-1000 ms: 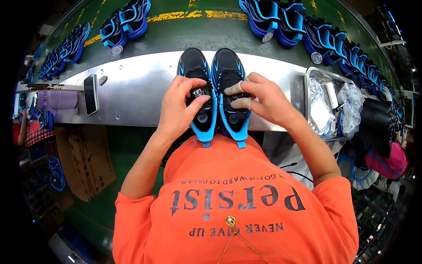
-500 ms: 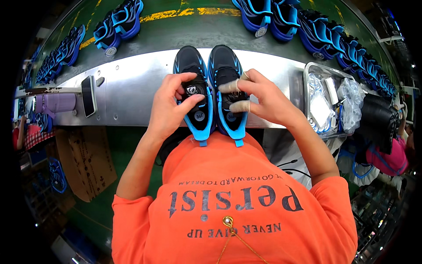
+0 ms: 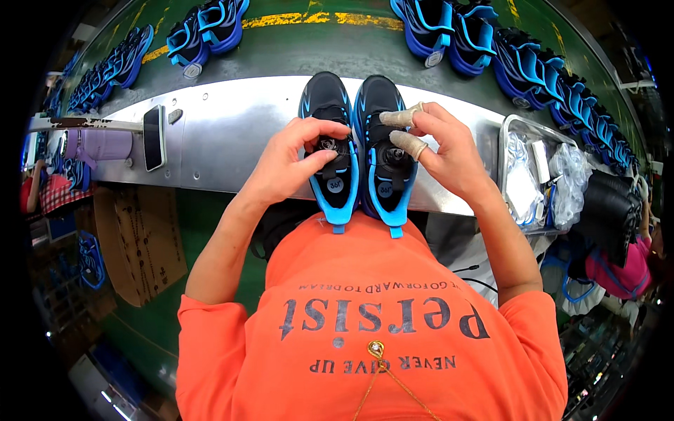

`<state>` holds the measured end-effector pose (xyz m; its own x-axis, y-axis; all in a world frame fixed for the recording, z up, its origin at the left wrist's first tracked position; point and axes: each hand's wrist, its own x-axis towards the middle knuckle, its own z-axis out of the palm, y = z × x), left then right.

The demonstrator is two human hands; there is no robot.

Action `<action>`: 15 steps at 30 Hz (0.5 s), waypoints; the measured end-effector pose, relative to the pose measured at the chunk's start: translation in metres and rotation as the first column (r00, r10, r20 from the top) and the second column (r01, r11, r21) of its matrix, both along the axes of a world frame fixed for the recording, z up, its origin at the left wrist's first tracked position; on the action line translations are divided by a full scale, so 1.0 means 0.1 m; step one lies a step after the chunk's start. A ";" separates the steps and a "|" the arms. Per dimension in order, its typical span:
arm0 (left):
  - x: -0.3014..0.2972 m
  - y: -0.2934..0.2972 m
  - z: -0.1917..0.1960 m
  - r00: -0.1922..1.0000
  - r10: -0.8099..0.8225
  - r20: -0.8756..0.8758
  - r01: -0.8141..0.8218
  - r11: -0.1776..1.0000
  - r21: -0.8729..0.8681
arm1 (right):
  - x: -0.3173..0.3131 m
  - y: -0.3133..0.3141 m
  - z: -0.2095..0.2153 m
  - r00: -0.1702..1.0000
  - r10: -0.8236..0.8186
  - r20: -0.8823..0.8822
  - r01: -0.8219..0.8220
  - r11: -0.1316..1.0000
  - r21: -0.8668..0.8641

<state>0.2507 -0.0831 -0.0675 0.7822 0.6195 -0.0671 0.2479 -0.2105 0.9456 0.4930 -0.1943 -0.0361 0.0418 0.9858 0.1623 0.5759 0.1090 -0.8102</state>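
A pair of black sneakers with bright blue collars and heel tabs stands side by side before me, toes pointing away. Each has a round lacing dial on its tongue. My left hand [image 3: 289, 158] is bent over the left sneaker [image 3: 325, 95], thumb and forefinger curved around its dial [image 3: 328, 144]. Above the right sneaker [image 3: 378, 95], my right hand [image 3: 446, 144] holds nothing; its thumb and forefinger, in pale finger covers, are apart. The right sneaker's dial [image 3: 391, 156] shows uncovered beside the thumb.
The sneakers stand on a metal bench [image 3: 232, 133]. A phone [image 3: 154, 138] and purple cup [image 3: 105, 145] are at the left; a clear tray [image 3: 504, 172] of cords and plastic bags is at the right. More sneakers [image 3: 456, 35] line the green surface beyond. A cardboard box [image 3: 140, 242] is below left.
My right fingers have lifted off the right sneaker's dial and moved away from it. My left hand stays at the left sneaker's dial, its forefinger stretched further across. The whole view has shifted slightly.
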 end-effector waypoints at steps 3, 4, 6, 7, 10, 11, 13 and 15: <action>0.04 -0.09 0.07 0.997 0.077 -0.026 -0.071 0.982 0.175 | -0.01 0.03 -0.01 1.000 -0.001 -0.020 0.000 0.999 -0.040; 0.06 -0.14 0.08 0.997 0.076 -0.029 -0.069 0.982 0.176 | -0.01 0.03 -0.02 1.000 0.011 -0.017 -0.012 0.998 -0.055; 0.12 -0.21 0.08 0.958 0.261 -0.117 -0.234 0.951 0.204 | -0.03 0.03 -0.05 1.000 0.009 -0.028 -0.011 0.997 -0.073; 0.14 -0.21 0.07 0.953 0.281 -0.114 -0.259 0.950 0.174 | -0.03 0.03 -0.05 0.999 0.008 -0.037 -0.011 0.996 -0.092; 0.05 -0.01 0.02 1.000 0.015 0.024 -0.013 0.994 -0.104 | -0.03 0.05 -0.07 0.999 0.032 0.000 -0.032 0.998 -0.052; -0.02 0.09 0.10 0.985 -0.145 -0.089 0.138 0.987 -0.084 | -0.04 0.08 -0.06 0.999 0.036 0.000 -0.036 0.998 -0.052; -0.02 0.09 0.19 0.982 -0.158 -0.107 0.173 0.975 0.140 | -0.06 0.18 -0.01 0.997 0.078 0.027 -0.075 0.991 -0.108; 0.02 -0.04 0.29 0.991 -0.068 -0.118 0.113 0.895 0.431 | -0.08 0.29 -0.04 0.995 0.099 0.014 -0.097 0.993 -0.068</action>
